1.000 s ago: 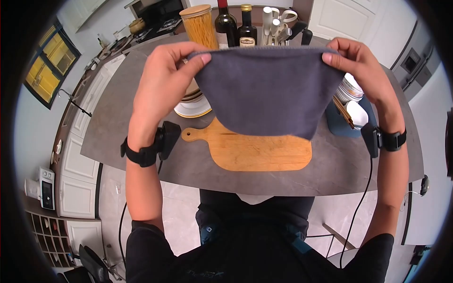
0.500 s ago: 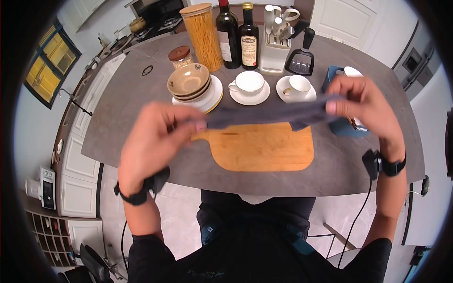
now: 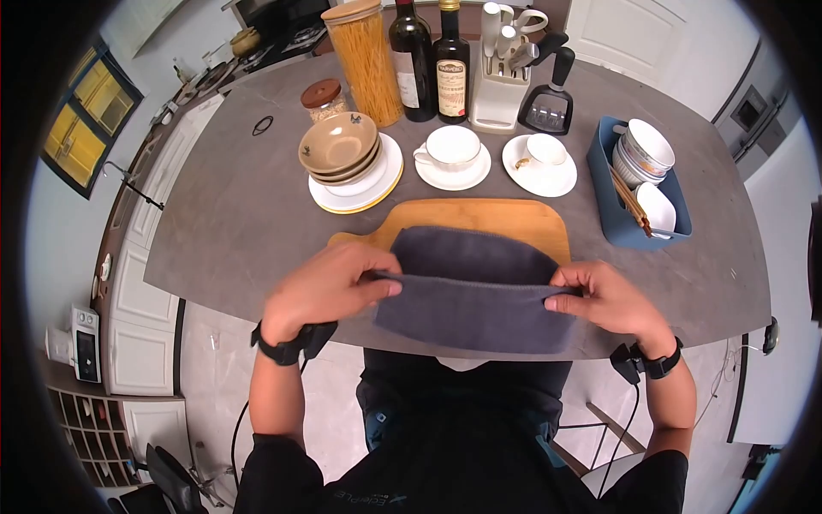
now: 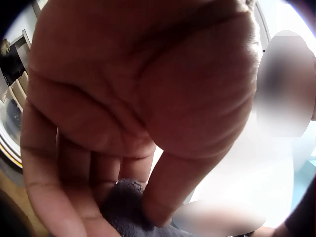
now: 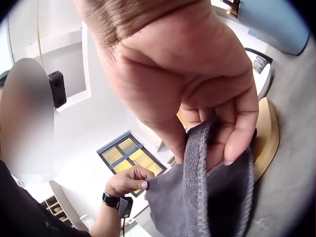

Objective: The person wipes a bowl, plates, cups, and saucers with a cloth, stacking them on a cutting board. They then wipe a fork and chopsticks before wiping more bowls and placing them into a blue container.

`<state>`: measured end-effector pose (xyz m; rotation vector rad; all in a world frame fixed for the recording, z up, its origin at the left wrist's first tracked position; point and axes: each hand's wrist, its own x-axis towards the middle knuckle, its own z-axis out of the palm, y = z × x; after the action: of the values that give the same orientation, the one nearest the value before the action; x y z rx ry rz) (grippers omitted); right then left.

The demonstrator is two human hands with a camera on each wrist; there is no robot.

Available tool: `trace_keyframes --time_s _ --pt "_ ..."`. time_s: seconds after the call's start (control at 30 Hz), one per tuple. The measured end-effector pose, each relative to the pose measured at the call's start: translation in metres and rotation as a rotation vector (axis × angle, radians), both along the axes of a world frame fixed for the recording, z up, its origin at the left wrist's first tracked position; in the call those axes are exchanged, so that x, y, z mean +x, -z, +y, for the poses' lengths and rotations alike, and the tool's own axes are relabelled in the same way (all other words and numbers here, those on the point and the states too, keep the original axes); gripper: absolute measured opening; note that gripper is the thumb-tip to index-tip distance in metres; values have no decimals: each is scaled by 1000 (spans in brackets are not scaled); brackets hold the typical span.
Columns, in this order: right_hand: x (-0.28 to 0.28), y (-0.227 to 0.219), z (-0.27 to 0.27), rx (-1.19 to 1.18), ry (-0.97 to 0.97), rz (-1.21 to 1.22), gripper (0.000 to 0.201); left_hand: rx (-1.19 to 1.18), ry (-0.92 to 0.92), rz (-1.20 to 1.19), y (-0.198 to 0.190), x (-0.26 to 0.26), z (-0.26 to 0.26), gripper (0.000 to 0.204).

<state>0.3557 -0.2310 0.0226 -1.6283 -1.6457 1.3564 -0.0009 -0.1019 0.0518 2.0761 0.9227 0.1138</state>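
Note:
A dark grey cloth (image 3: 475, 313) is stretched between both hands, folded over along its upper edge. My left hand (image 3: 330, 287) pinches its left corner between thumb and fingers, and my right hand (image 3: 610, 298) pinches the right corner. In the right wrist view the cloth's fuzzy hem (image 5: 196, 182) runs down from the thumb and fingertips. One flap lies over the wooden cutting board (image 3: 488, 212), hiding the board's front half. The nearer part hangs close to the table's front edge.
Beyond the board stand stacked brown bowls (image 3: 338, 144) on plates, a cup (image 3: 452, 147) and a smaller cup (image 3: 545, 149) on saucers. At the right, a blue basket (image 3: 604, 193) holds bowls and chopsticks. Bottles (image 3: 451, 77), a pasta jar (image 3: 366, 68) and a knife block (image 3: 498, 94) line the back.
Both hands have brought the cloth down and toward the body, from raised in front of the dishes to low over the board's near side. Both keep their grip on its corners.

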Motion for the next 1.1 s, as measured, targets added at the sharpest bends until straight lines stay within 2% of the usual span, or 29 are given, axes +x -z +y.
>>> trace_keyframes --time_s 0.03,0.1,0.13,0.2,0.27,0.4,0.47,0.53,0.6,0.67,0.73,0.8,0.87,0.93,1.0,1.03,1.1 --pt "-1 1 2 0 -2 0 21 65 7 7 5 7 6 17" --pt "-4 1 6 113 118 -239 22 130 9 15 13 21 18 18" --pt "-3 4 10 113 116 -238 22 207 -26 50 16 28 24 17" --pt "0 13 18 329 128 -366 22 285 -58 85 36 33 36 16" --pt "-1 19 22 366 143 -403 23 688 48 -199 65 37 50 17" --pt "-5 20 27 366 184 -488 24 598 69 -167 69 43 56 16" --pt "-4 19 31 320 163 -489 27 370 -18 7 57 47 53 16" --pt "-5 19 32 275 144 -492 31 351 -33 4 59 47 53 16" --pt "-10 22 34 438 144 -449 39 334 -45 -1 59 47 52 15" --pt "-8 39 42 472 99 -409 42 260 -44 -69 59 46 50 18" --pt "-9 35 51 506 52 -368 45 223 -45 -104 58 46 48 21" --pt "-11 22 60 203 -16 -376 40 187 -54 -138 55 44 46 25" --pt "-13 21 63 187 -46 -393 39 178 -59 -79 54 41 45 33" --pt "-12 22 66 169 -75 -413 39 172 -71 -93 55 39 44 32" --pt "-6 24 67 153 -57 -182 35 166 -79 -106 56 37 43 30" --pt "-3 24 68 153 -58 -183 35 197 -54 -142 57 35 44 29" --pt "3 19 70 94 -83 -6 27 227 -27 -179 57 32 45 28"
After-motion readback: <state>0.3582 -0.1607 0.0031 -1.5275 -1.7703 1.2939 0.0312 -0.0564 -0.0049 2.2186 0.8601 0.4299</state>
